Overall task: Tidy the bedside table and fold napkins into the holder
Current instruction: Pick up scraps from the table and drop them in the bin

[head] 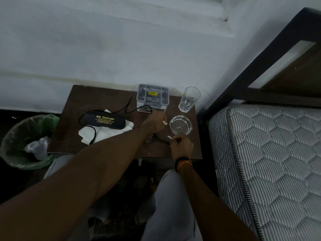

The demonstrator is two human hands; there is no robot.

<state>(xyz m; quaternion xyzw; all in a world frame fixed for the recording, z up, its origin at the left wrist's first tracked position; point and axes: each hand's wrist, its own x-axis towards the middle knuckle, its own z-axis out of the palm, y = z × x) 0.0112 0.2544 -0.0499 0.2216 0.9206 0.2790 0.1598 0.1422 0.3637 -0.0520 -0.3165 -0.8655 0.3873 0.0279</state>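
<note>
Down on the dark brown wooden bedside table (111, 150), the left hand (156, 122) pinches a small white scrap (164, 122) beside the clear glass ashtray (180, 125); the right hand (181, 145) pinches another white scrap (169, 137). Between the wrists, dark-framed spectacles (152, 138) lie mostly hidden. White paper napkins (106, 132) sit half covered by a black glasses case with gold lettering (104, 120). Whether the clear plastic box with a yellow label (152, 96) at the back is the holder, I cannot tell. Left of the table, a green-lined bin (26, 141) is partly cut off in shadow.

Left forearm (107, 153) hides part of the eyeglasses (150, 138)
</note>
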